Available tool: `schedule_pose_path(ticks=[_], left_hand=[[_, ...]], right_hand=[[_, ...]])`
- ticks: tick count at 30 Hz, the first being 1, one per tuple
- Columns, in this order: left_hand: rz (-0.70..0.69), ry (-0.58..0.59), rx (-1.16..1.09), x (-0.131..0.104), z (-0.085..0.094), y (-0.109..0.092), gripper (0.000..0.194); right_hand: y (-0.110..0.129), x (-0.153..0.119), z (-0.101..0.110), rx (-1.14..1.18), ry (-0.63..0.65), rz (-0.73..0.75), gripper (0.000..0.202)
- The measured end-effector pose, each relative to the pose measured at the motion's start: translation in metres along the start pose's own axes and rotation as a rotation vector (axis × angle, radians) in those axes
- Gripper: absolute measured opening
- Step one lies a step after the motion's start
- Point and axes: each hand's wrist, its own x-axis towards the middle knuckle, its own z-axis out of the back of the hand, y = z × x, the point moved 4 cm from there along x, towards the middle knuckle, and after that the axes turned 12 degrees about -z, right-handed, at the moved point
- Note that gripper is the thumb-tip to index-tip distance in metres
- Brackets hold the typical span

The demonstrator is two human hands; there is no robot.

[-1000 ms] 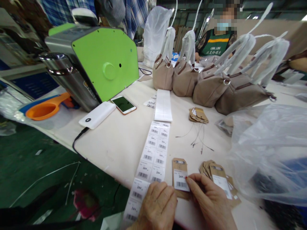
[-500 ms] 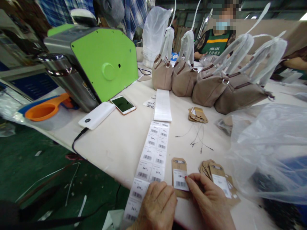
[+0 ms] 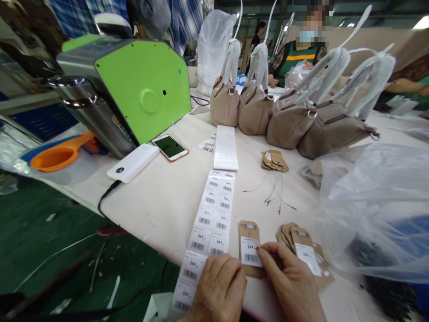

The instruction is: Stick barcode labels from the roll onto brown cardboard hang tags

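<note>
Cardboard tag [image 3: 249, 229] lies flat at the near middle of the table [image 3: 157, 205], a white price label [image 3: 250, 257] on its face. From the right, the right hand [image 3: 291, 281] pinches the label's right edge between thumb and forefinger. Just to its left, the left hand [image 3: 221, 286] is curled beside the label strip [image 3: 205, 221], touching its near end; whether it grips anything is hidden. Compared with half a second ago, neither hand nor the tag has clearly shifted, so the label seems, as a judgement, to be held steady in position. More tags [image 3: 285, 233] overlap in a heap just right of the right hand. Farther off lie thin cords [image 3: 268, 201] and a smaller tag pile [image 3: 276, 161]. Four taupe handbags [image 3: 224, 105] stand side by side at the far side. Beyond them, a co-worker [image 3: 298, 58] now has one hand raised near clear plastic.
</note>
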Motion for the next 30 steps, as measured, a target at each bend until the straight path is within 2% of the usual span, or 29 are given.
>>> schedule_pose_path(ticks=[10,14,17,22,27,30], left_hand=[[-0.06,0.079,0.011,0.003,-0.002,0.003,0.027],[-0.048,0.081,-0.001,0.001,-0.005,0.002,0.027],[-0.039,0.04,-0.01,-0.001,-0.005,0.002,0.025],[-0.04,0.122,-0.022,-0.001,-0.005,0.003,0.024],[-0.034,0.069,-0.052,0.001,-0.003,0.004,0.029],[-0.026,0.096,-0.053,0.003,-0.002,0.004,0.032]], right_hand=[[-0.001,-0.001,-0.001,-0.046,-0.053,0.059,0.03],[-0.004,0.003,-0.003,-0.143,-0.035,0.124,0.029],[-0.006,0.005,-0.003,-0.188,-0.041,0.147,0.027],[-0.004,0.006,-0.004,-0.259,-0.057,0.191,0.024],[0.001,0.006,-0.006,-0.323,-0.085,0.199,0.02],[0.005,0.005,-0.006,-0.363,-0.103,0.198,0.019]])
